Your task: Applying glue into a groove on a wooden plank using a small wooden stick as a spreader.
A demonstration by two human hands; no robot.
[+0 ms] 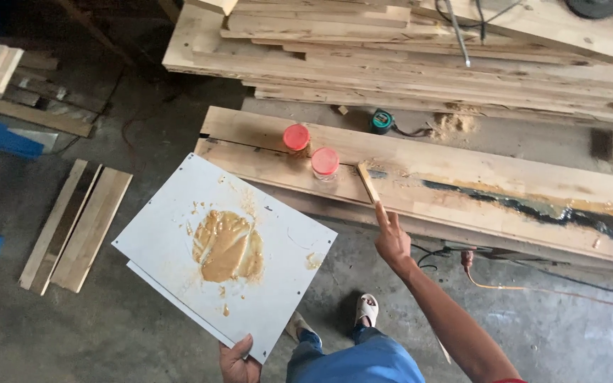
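step: spreading tan filler paste into dark plank crack | right hand (pixel 391 237) clamped on thin wooden stick (pixel 368 182), tip on long pale wooden plank (pixel 505 177) at 12 o'clock | left hand (pixel 239 362) clamped on white flat board (pixel 179 213) bearing paste blob (pixel 225 246) at 9 o'clock | next: likely needs reload from blob, drag toward 3 o'clock

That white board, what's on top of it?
A smeared tan paste patch lies on the white board, with small splatters around. A second sheet's edge peeks out underneath; the rest is covered.

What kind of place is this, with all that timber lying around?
Most likely a woodworking shop: stacked planks, sawdust and a tape measure on a long board, all over a bare concrete floor.
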